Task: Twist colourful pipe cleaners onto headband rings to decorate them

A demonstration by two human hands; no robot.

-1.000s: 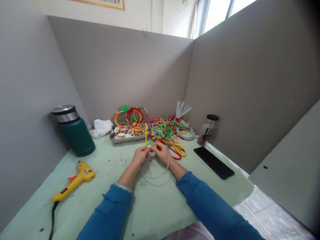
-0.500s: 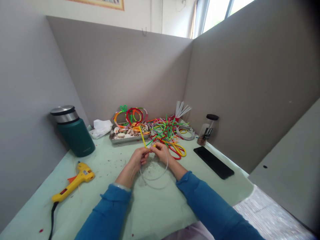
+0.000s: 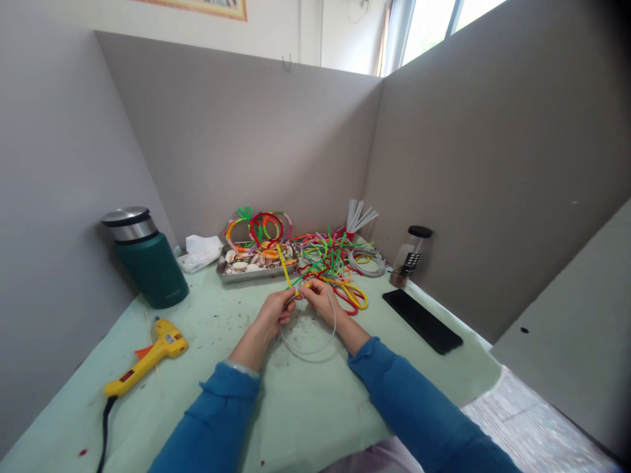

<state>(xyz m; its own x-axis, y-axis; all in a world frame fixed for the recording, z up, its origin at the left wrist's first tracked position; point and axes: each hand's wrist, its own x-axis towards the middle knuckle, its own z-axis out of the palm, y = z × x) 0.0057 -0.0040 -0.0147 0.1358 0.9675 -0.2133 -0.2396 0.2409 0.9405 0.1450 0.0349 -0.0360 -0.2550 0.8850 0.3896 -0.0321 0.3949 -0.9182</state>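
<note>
A thin grey wire hoop (image 3: 309, 360) hangs between my two hands over the table. My left hand (image 3: 275, 313) is closed, pinching the hoop's upper part together with a yellow pipe cleaner (image 3: 284, 264). One long end of that pipe cleaner sticks up and away from me. With closed fingertips, my right hand (image 3: 321, 302) grips the pipe cleaner's short yellow end beside the left fingers. The fingers partly hide where the pipe cleaner crosses the wire.
Behind my hands are a metal tray (image 3: 231, 278) of shells, colourful hoops (image 3: 266, 230) and a pile of pipe cleaners (image 3: 325, 256). A yellow glue gun (image 3: 148, 358) and green flask (image 3: 150, 266) stand left. A black phone (image 3: 422, 320) and clear bottle (image 3: 410, 256) are right.
My right fingers have shifted slightly, with more of the yellow end showing at their tips. The wire hoop has swung a little to the right. My left hand keeps its pinch.
</note>
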